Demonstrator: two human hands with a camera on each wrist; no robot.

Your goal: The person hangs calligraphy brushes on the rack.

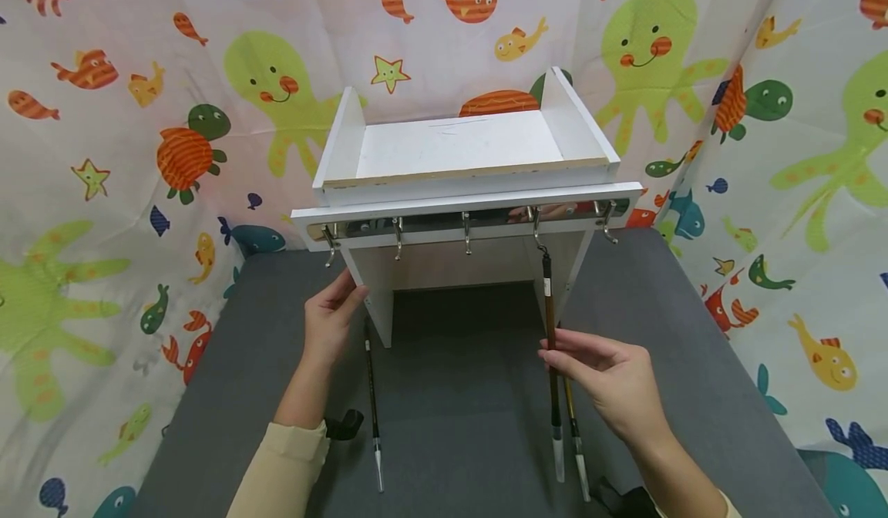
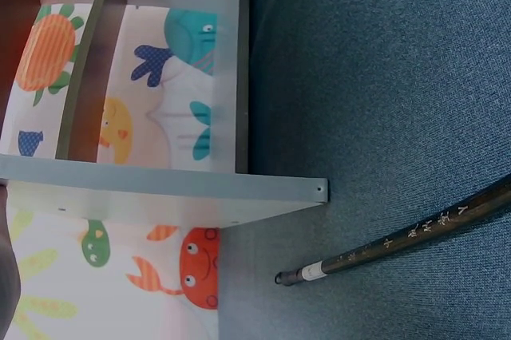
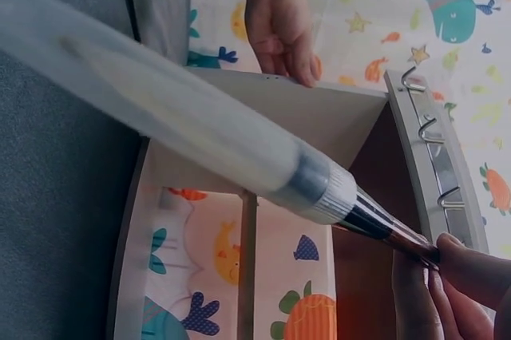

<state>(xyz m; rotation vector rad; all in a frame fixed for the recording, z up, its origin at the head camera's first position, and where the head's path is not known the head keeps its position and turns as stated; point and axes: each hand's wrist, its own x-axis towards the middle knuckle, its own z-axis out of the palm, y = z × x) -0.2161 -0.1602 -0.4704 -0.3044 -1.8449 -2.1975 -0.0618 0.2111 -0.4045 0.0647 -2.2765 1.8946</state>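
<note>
My right hand point(image 1: 603, 371) pinches the shaft of a calligraphy brush point(image 1: 548, 294) between thumb and fingers. The brush hangs upright from the fourth hook from the left on a metal hook rail point(image 1: 433, 225), its clear-capped tip point(image 3: 200, 116) pointing down. That rail runs along the front of a white wooden shelf unit point(image 1: 451, 144). On the unit's left side, my left hand point(image 1: 333, 321) touches the side panel point(image 1: 368, 294) near its front edge, with thumb and fingertips at the outer face.
A second capped brush point(image 1: 372, 402) lies on the grey surface point(image 1: 465, 425) at the left, partly shown as a dark inscribed shaft point(image 2: 383, 244) in the left wrist view. Another brush point(image 1: 576, 441) lies beside the held one. A sea-animal-print curtain point(image 1: 430, 40) surrounds the surface.
</note>
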